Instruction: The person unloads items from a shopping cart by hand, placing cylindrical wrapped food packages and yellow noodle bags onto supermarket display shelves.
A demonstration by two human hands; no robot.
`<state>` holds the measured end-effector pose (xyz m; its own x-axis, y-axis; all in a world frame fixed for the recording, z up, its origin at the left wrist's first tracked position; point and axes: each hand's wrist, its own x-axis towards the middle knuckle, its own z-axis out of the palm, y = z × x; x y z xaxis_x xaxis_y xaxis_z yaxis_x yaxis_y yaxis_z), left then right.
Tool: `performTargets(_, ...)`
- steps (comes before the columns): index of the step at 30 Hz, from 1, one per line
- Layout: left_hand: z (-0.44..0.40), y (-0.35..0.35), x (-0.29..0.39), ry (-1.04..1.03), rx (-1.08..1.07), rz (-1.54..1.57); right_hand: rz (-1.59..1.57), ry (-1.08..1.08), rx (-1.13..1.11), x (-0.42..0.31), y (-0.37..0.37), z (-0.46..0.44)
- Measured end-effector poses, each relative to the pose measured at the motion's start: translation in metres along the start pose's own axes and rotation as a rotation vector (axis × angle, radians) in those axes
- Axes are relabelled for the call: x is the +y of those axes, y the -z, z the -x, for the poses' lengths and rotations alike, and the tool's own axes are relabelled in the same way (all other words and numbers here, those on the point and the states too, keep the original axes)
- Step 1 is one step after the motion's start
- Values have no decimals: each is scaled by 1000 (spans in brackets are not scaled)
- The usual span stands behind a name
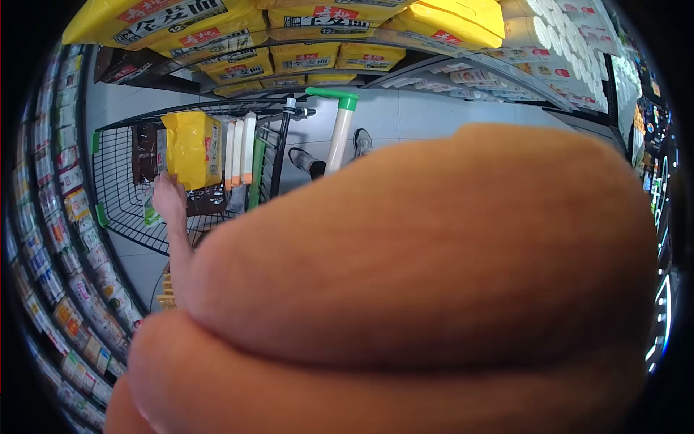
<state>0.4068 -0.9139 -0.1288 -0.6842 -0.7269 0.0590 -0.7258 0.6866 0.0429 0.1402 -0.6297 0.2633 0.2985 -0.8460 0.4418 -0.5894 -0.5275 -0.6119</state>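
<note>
Inside the wire shopping cart (124, 155), my left hand (169, 197) is at the lower left edge of a yellow package (194, 150), its fingers closed on that edge. Dark brown packages (145, 153) lie beside and under the yellow one. To its right, several white packs with orange ends (237, 153) stand on edge, then a green item (257, 172). My right hand (434, 267) is blurred and very close to the camera, covering much of the view. Its fingers are pressed together; whatever they hold, if anything, is hidden.
Yellow noodle packages (303, 58) fill the shelf at the top, with white rolled packs (557, 50) to the right. Shelves of small packets (72, 210) line the left. Shoes (362, 142) show on the tiled floor (426, 116) near the green-and-white cart handle (342, 134).
</note>
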Motion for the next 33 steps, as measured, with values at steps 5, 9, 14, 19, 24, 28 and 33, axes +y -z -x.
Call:
performTargets(5,27,68,48,102,38,-1,-16,47,-11,-18,26,30)
performTargets(9,50,127,80,100,98,-99,-34,64,15,-29,56,68)
performTargets(14,75,193,119,60,334,-155,-93,65,63,-51,83,121)
performTargets(19,94,288,214,5,557,-150,-213,-119,286,-46,90,174)
performTargets(24,114,360,277,-137,801,55,-188,-512,380,53,41,242)
performTargets(28,118,403,321,-310,854,313,-115,-321,323,90,27,270)
performTargets(33,92,430,389,-418,771,835,-491,-384,179,71,46,294)
